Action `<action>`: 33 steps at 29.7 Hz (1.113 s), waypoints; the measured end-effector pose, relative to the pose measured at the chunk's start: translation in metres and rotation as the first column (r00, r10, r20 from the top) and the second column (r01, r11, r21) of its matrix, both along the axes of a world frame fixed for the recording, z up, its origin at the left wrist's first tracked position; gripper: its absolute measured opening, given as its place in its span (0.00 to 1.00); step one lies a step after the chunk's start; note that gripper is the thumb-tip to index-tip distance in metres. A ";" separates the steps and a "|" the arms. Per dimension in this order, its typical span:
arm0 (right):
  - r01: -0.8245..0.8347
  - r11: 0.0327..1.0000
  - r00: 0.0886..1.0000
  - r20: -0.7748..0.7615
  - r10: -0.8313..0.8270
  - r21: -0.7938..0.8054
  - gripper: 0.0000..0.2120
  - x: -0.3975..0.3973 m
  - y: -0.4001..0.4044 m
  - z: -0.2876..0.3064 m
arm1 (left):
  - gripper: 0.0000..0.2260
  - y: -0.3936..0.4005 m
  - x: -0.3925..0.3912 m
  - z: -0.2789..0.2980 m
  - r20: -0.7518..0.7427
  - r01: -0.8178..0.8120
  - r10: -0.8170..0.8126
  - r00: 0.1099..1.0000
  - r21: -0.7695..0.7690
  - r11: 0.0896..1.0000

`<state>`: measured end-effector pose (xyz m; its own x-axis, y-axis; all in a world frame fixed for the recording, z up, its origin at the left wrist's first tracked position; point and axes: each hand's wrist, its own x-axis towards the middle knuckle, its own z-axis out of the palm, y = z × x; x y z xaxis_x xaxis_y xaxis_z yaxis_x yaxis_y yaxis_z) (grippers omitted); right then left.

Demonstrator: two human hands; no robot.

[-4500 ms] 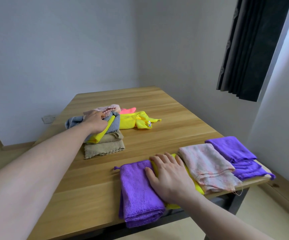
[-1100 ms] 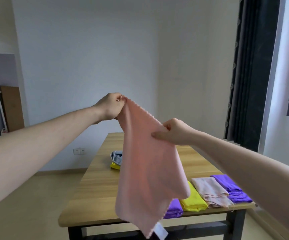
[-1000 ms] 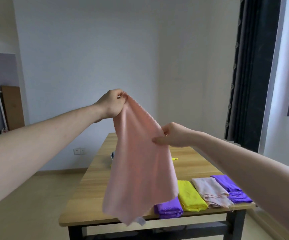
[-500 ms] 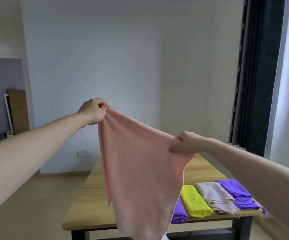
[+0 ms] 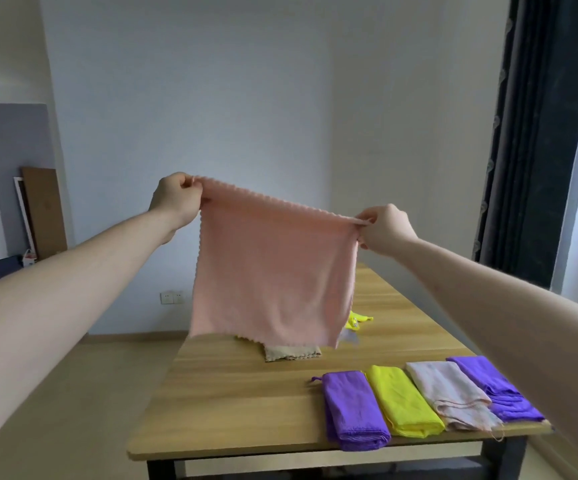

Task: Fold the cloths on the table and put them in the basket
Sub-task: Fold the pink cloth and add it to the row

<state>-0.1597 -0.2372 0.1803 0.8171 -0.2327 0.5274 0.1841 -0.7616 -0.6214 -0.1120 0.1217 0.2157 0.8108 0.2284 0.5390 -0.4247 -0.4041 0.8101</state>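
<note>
A pink cloth [image 5: 273, 271] hangs spread flat in the air above the wooden table [image 5: 246, 393]. My left hand [image 5: 176, 200] pinches its upper left corner and my right hand [image 5: 382, 226] pinches its upper right corner. Along the table's near right edge lie folded cloths in a row: purple cloth [image 5: 353, 408], yellow cloth [image 5: 403, 400], pale pink cloth [image 5: 448, 393], second purple cloth [image 5: 492, 388]. Behind the hanging cloth a beige cloth [image 5: 291, 352] and part of a yellow cloth [image 5: 358, 320] show from an unfolded pile, mostly hidden. No basket is in view.
A dark curtain [image 5: 537, 133] hangs at the right beside a window. Boards [image 5: 43, 209] lean against the left wall. A wall socket [image 5: 171, 297] sits low on the far wall. The floor lies to the table's left.
My hands have moved apart along the pink cloth's top edge, stretching it out flat. Earlier my left hand took it from the pile.
</note>
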 end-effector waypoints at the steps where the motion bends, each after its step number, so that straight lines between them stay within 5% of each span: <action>1: -0.004 1.000 1.000 0.024 0.004 0.007 0.18 0.003 0.001 -0.001 | 0.11 0.001 -0.002 -0.001 0.012 0.020 -0.019 1.000 -0.030 0.999; 7: -0.118 0.988 0.993 -0.015 0.117 -0.099 0.11 -0.004 0.003 -0.032 | 0.10 0.011 -0.029 -0.028 -0.019 0.087 -0.087 0.996 -0.004 0.996; 22: -0.454 0.830 0.844 -0.455 0.284 -0.324 0.06 -0.069 0.000 -0.174 | 0.10 0.057 -0.116 -0.225 -0.528 0.255 -0.082 0.845 0.264 0.930; 33: -0.356 0.902 0.861 -0.461 0.215 -0.244 0.06 -0.038 -0.015 -0.183 | 0.12 0.077 -0.081 -0.255 -0.465 0.177 -0.024 0.885 0.289 0.941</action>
